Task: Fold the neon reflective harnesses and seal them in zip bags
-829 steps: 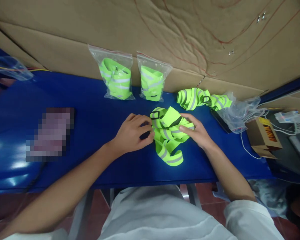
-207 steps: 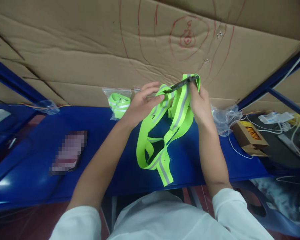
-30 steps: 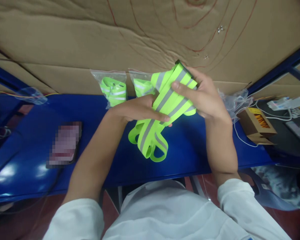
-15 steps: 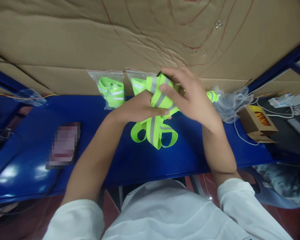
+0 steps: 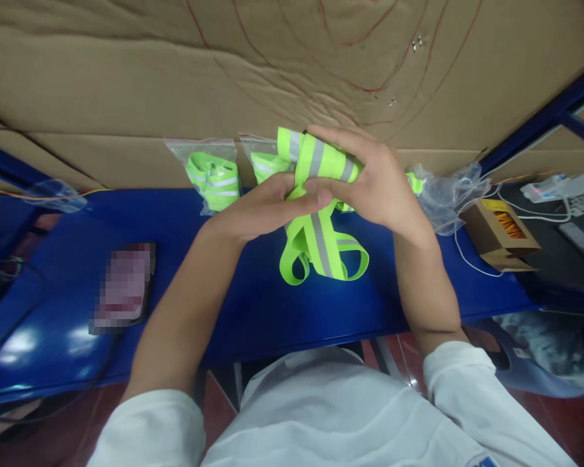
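Between my two hands is a neon-yellow reflective strap with grey stripes, partly folded into a bundle, its loose loops hanging below over the table. My left hand grips the strap from the left, thumb pressed along its front. Around the bundle's right and upper side wraps my right hand, its thumb meeting the left thumb at the front. Some fingers of both hands are hidden behind the fabric. Just behind stand two clear zip bags, the left bag and the right bag, each with a similar yellow strap inside.
A phone with a blurred screen lies on the blue table at left. To the right are crumpled clear bags, an open cardboard box and white cables. A cardboard panel rises at the back.
The hanging loops have swung to the right. My right hand has shifted its hold, its thumb moving down to the left thumb, and the upper folds now fan out toward the right palm.
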{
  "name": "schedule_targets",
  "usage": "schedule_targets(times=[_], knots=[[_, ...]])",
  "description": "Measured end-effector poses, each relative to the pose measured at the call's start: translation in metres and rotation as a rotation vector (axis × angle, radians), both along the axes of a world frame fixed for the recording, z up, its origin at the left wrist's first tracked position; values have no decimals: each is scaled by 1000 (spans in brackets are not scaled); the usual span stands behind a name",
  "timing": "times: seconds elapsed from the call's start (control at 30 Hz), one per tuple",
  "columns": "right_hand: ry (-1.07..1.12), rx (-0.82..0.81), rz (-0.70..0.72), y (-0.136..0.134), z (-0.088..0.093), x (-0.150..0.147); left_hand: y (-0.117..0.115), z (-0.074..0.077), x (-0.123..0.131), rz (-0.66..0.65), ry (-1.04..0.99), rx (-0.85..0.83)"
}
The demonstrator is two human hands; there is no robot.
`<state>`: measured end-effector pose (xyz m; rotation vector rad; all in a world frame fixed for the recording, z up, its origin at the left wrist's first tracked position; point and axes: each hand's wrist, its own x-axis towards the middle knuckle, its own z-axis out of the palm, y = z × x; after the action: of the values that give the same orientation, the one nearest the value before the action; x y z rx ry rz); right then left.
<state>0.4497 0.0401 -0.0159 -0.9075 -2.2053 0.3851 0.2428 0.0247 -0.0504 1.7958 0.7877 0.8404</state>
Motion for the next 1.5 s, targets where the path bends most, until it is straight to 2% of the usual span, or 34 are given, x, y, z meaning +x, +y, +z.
schedule_targets(times=[0.1, 0.23, 0.33, 0.47, 0.53, 0.57, 0.67, 0.73, 0.8, 1.0, 1.1, 1.27, 1.4, 1.5], knots=[[109, 77, -54, 6, 1, 11, 1, 1, 3, 29, -82, 84], [321, 158, -147, 16, 2, 25, 7, -4, 6, 206, -198, 345], [307, 136, -201, 18, 3, 29, 11, -11, 7, 309, -115, 452], [318, 148, -221, 17, 3, 27, 8, -14, 8, 394, -35, 473], [353, 207, -254, 17, 1, 26, 4, -12, 10, 390, -95, 451], [355, 237, -283, 18, 0, 25, 2, -11, 11, 346, -155, 416], [359, 249, -317, 20, -1, 25, -5, -6, 12, 110, -327, 212], [406, 221, -297, 21, 0, 27, -6, -5, 10, -35, -344, 35], [445, 218, -289, 23, 2, 31, -4, -4, 8, -101, -322, -90], [428, 289, -317, 38, -5, 37, 6, -13, 10, 7, -271, -118], [437, 359, -271, 44, -12, 31, 7, -19, 15, 8, -338, -181], [426, 366, -248, 42, -14, 31, 13, -24, 13, 62, -433, -208], [341, 368, -305, 41, -11, 37, 17, -18, -2, 54, -262, -224], [306, 351, -326, 39, -11, 34, 17, -14, -11, 101, -98, -178]])
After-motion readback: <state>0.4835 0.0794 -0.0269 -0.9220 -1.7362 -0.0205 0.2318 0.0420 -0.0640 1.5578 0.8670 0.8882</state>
